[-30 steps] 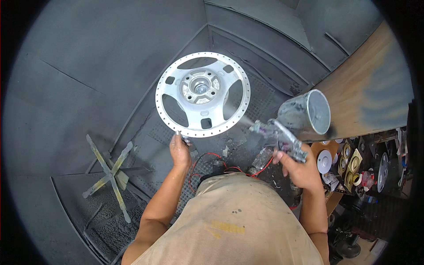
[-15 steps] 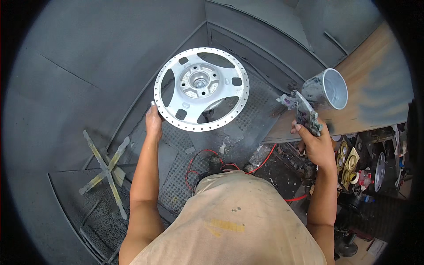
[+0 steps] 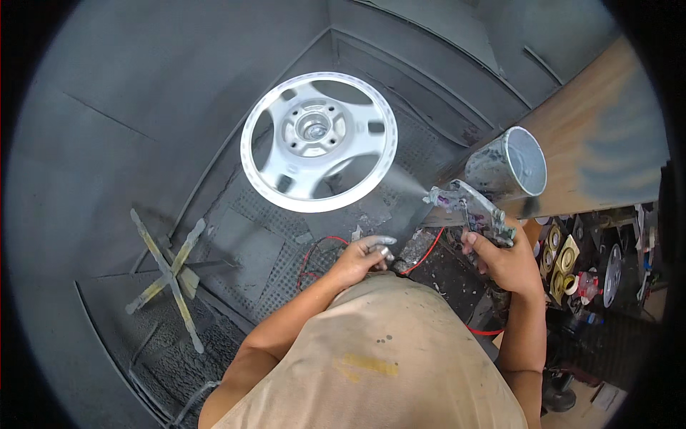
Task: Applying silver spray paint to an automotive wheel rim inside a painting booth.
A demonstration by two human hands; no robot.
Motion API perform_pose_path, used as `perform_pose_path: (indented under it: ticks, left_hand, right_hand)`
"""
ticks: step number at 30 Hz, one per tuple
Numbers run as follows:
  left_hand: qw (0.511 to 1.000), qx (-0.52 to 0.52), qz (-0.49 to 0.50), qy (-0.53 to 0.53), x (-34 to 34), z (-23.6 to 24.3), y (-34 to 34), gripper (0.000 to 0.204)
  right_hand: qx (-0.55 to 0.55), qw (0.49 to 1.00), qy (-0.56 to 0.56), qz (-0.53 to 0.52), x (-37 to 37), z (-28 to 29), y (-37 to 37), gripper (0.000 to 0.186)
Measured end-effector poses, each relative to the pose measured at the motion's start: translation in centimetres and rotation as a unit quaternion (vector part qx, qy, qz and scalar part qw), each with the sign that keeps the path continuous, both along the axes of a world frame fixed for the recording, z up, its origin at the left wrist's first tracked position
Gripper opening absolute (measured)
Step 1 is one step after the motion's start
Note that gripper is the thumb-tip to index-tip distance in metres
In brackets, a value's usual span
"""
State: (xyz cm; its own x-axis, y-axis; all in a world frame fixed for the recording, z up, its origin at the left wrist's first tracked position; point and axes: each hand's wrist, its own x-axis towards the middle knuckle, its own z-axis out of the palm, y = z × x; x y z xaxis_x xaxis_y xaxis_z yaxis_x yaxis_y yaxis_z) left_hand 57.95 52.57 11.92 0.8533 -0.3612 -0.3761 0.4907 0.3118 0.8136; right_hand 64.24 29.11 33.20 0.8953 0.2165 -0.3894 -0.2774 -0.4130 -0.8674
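A white three-spoke wheel centre, its rim blurred as if spinning, is in the upper middle. My right hand grips a paint-spattered spray gun with a metal cup on it. A pale mist streams from the nozzle toward the wheel's lower right. My left hand is below the wheel, close to my shirt, its silver-stained fingers loosely bent and apart, with nothing visible in them and not touching the wheel.
Grey booth walls surround the wheel. A taped cross-shaped stand is at the left. A wooden board leans at the right above yellow discs and assorted clutter. A red hose runs along the grimy floor.
My left hand has released the rim and moved down and right toward my body. The wheel has turned and blurred. The spray gun swung up and right, then back down, with mist visible again.
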Motion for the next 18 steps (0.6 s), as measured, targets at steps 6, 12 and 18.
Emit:
perform_pose_path:
  ticks: [6, 12, 18]
  left_hand:
    - [0.956, 0.072, 0.283, 0.036, 0.5, -2.7, 11.1, 0.028]
    - [0.911, 0.073, 0.405, 0.015, 2.7, 3.8, 15.1, 0.030]
    - [0.970, 0.164, -0.110, -0.140, 0.0, 4.5, -0.7, 0.032]
  right_hand:
    - [-0.002, 1.000, -0.018, 0.015, -0.1, 0.1, 0.4, 0.012]
    - [0.004, 0.999, 0.010, 0.033, -0.1, 0.1, -0.6, 0.015]
    - [0.014, 0.998, 0.024, 0.064, 0.6, -0.1, -1.1, 0.015]
